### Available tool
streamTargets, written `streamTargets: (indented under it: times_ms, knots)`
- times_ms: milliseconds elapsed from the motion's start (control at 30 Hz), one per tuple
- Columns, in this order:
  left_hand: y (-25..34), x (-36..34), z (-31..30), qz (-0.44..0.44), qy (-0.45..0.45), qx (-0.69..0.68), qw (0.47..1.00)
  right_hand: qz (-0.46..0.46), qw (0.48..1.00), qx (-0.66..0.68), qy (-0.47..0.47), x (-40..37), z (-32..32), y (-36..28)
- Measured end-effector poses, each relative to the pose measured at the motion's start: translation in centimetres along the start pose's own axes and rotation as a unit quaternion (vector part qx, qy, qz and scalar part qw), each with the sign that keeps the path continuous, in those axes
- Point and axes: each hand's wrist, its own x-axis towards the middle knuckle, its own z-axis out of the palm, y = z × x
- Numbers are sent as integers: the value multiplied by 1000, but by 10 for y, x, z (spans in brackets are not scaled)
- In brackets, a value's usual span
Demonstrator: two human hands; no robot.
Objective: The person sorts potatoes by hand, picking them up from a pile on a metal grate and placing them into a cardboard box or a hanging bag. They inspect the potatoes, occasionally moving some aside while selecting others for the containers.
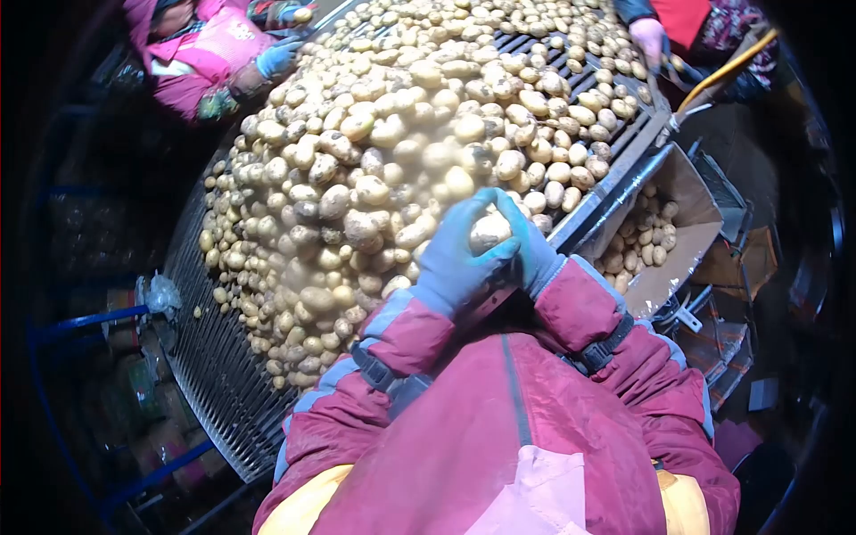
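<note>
My left hand (453,256), in a blue-grey glove with teal fingertips, curls around one side of a potato (489,231). On its other side is my right hand (538,250), gloved alike, with its fingers closed toward the left ones. The potato shows pale between the two hands, in front of my body, and its underside is hidden. Just beyond my hands lies a large heap of potatoes (366,183), many with dark soil patches, on a slatted metal sorting table (214,357).
A cardboard box (691,209) with several potatoes stands at the right, past the table's metal edge (615,183). Across the table, one person in pink (227,45) works at upper left and another person's gloved hand (649,40) is at upper right. A yellow hose (727,69) curves nearby.
</note>
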Motion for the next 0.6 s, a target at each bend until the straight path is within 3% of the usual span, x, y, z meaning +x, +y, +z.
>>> streamTargets:
  times_ms: [33,100,167,200,300,367,400,433,467,500,533,600]
  knots:
    - [-6,-1,-2,32,-9,57,998,-3,1000,8,-26,1,0,0]
    - [-18,-2,-11,42,-23,124,991,129,955,216,-157,8,0,-2]
    - [-17,-3,-21,1,-36,142,989,158,946,259,-117,4,18,-9]
    - [-16,-4,-24,-57,-35,128,989,63,978,195,-25,-7,35,-14]
    - [-30,-5,-25,9,46,69,997,134,970,202,-27,10,24,7]
    - [-35,-2,-46,111,33,191,975,142,960,185,-153,11,17,-2]
    - [-27,-5,-47,-37,117,68,990,119,969,144,-164,12,20,-3]
    - [-22,-1,-64,-27,171,62,983,95,975,104,-172,12,22,-4]
    - [-17,3,-80,-17,224,56,973,136,966,126,-181,8,25,-14]
    - [-23,4,-102,-6,214,192,958,124,966,122,-193,11,20,-11]
    - [-38,1,-114,-39,213,208,954,112,965,117,-204,16,12,-5]
    - [-59,-3,-126,-29,122,351,928,102,973,74,-191,11,10,-15]
